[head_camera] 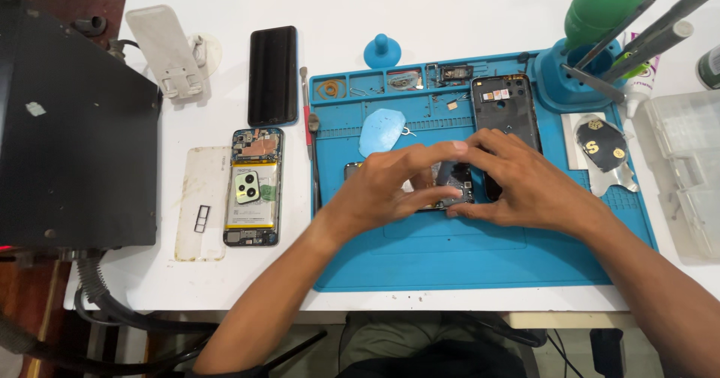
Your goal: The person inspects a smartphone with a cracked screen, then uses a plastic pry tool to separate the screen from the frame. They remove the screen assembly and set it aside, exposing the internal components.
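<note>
Both hands meet over the middle of the blue mat (480, 262), closed around an opened phone (448, 187) that lies flat there. The left hand (386, 187) curls over its left half, thumb and fingers pinched on its edges; the right hand (517, 183) covers its right side, fingertips pressed in on the lower edge and touching the left hand's fingertips above. Most of the phone is hidden, so whether a loose part sits between the fingers is hard to say. It looks light, thin and stiff, with bare boards and connectors that are likely fragile, so the outer frame edges seem the safe hold. Just behind the right hand lies a black back frame (506, 108); a blue pick (381, 132) sits near the left hand. Well off to the left, on the white table (450, 10), lies another open phone (255, 187).
</note>
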